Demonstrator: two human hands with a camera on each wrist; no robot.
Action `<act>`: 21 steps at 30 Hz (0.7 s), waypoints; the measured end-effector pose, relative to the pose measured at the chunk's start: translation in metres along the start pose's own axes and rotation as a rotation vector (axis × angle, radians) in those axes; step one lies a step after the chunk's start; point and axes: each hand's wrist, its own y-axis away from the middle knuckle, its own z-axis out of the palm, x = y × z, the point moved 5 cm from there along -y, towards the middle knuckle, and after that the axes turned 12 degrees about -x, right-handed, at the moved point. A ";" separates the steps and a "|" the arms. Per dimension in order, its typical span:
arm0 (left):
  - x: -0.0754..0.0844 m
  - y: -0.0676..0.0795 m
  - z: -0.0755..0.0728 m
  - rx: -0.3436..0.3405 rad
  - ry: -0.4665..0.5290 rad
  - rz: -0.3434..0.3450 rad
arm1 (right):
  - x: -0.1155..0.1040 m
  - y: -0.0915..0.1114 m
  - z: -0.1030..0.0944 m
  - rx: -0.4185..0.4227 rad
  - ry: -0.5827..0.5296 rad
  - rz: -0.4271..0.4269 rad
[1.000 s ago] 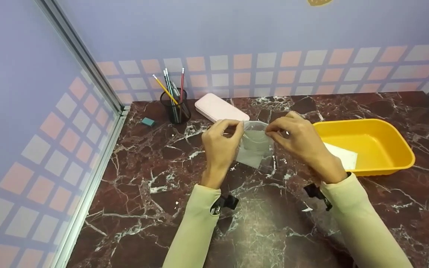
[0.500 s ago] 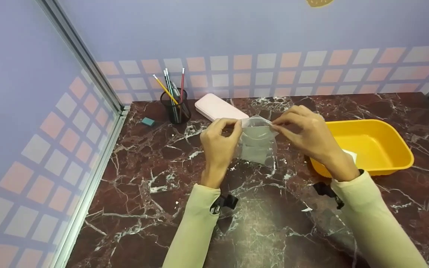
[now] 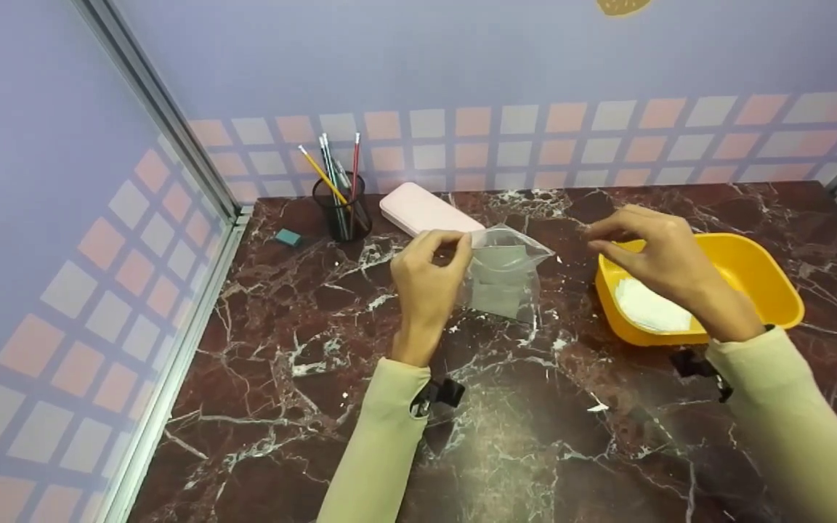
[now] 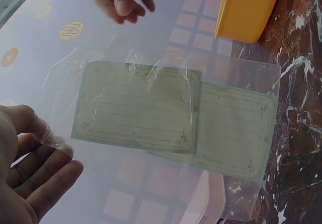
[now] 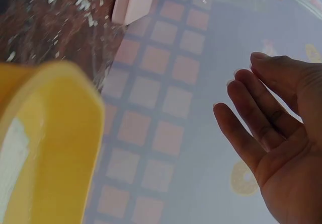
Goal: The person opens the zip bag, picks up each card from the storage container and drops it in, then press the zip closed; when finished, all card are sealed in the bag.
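Observation:
My left hand pinches the top left corner of a clear plastic bag between thumb and fingers. Inside the bag are pale green lined cards with ornate borders; in the left wrist view one card overlaps another card. The bag's mouth gapes, its right corner loose. My right hand is over the left part of the yellow basin, apart from the bag. Its fingers are relaxed and hold nothing in the right wrist view. White paper lies in the basin, partly behind the right hand.
Behind the bag lies a pink case. To its left stand a black mesh pencil cup with several pencils and a small teal eraser. A wall rises at the back of the marbled table.
My right hand has let go of the bag's right edge and moved right, over the basin. The left hand keeps its pinch. The basin's white paper shows more.

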 end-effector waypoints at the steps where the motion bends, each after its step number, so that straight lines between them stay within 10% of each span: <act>1: 0.000 0.000 0.000 -0.001 -0.001 0.002 | 0.005 0.003 -0.001 -0.004 -0.001 0.018; 21: -0.001 0.001 0.001 -0.008 -0.008 -0.013 | 0.103 0.058 0.015 -0.230 -0.058 0.388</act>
